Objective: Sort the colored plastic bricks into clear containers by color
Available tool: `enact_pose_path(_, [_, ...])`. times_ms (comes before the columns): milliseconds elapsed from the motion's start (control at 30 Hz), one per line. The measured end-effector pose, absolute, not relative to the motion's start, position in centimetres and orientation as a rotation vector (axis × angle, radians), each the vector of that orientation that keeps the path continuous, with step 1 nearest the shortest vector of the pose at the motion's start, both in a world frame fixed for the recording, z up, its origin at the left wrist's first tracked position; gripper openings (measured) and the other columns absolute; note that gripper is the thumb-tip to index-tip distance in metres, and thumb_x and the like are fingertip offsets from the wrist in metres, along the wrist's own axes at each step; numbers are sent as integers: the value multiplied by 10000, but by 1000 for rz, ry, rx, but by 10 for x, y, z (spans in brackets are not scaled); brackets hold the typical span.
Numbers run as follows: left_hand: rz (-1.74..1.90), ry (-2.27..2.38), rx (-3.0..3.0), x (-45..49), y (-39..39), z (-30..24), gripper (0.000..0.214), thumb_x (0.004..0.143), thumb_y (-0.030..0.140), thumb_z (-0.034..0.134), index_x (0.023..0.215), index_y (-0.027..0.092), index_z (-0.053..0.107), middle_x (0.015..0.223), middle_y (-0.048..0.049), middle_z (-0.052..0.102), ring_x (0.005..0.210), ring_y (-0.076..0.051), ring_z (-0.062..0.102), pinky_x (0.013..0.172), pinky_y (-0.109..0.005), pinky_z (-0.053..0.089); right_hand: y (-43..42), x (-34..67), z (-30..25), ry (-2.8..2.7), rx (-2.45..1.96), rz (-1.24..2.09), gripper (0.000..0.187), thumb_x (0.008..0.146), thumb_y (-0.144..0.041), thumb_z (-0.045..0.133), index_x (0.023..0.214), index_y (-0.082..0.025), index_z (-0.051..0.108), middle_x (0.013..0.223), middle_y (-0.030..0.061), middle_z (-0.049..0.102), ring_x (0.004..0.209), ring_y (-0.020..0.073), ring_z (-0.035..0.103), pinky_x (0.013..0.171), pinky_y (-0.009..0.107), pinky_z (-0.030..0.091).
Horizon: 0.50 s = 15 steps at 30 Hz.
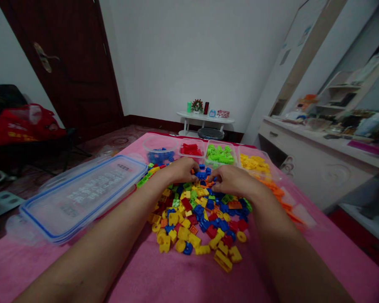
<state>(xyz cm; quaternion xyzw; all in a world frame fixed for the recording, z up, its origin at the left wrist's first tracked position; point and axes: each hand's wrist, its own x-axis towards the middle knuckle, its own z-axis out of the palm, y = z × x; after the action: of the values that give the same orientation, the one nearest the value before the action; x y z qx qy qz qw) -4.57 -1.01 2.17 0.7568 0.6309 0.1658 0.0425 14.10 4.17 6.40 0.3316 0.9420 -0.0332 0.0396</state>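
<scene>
A large heap of mixed toy building bricks [183, 219] in yellow, blue, red, green and orange lies on the pink cloth. At its far side, my left hand [185, 169] reaches in from the left. Its fingers are bent and a little apart, close to some blue bricks [202, 174]. Across from it, my right hand [229, 179] rests over the heap with curved, parted fingers near small orange and blue bricks. I see nothing clearly held in either hand, though bricks and the hands themselves partly hide the fingertips.
Behind the heap stand clear tubs of blue bricks [161, 156], red bricks [191, 150], green bricks [220, 154] and yellow bricks [254, 163]. Orange bricks [276, 191] lie at the right. Stacked blue-rimmed lids [88, 195] are at the left.
</scene>
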Motion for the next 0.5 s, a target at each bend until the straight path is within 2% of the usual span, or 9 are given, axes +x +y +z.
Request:
enact_pose_path(100, [460,1932,2373,-36,-7,13,299,670,263,600,946,187,687,869,-47,693,747,-171,599,643,-236,408,36,138,60,2788,954,-88,354,640,-228,622,981,-279,700,909,38,684,764,179,606,589,235,382])
enact_pose_path(267, [503,2022,2406,-29,-2,5,262,660,234,591,892,163,690,870,-82,686,779,-205,605,636,-258,416,36,133,50,2798,1028,-8,227,646,-198,597,845,-247,695,824,44,677,731,185,600,565,240,359])
enact_pose_path(400, [666,2035,2228,-31,-2,10,184,667,262,619,796,150,687,728,-44,664,665,-169,574,584,-243,394,46,139,55,2857,1130,2,148,670,-290,600,779,-224,676,782,45,671,695,183,590,546,249,340])
enact_pose_path(500, [946,1776,1978,-29,-2,15,150,710,267,609,746,130,658,649,-3,625,590,-122,541,539,-209,385,55,140,58,2936,1313,21,166,692,-324,582,778,-210,668,776,57,673,717,197,595,556,260,345])
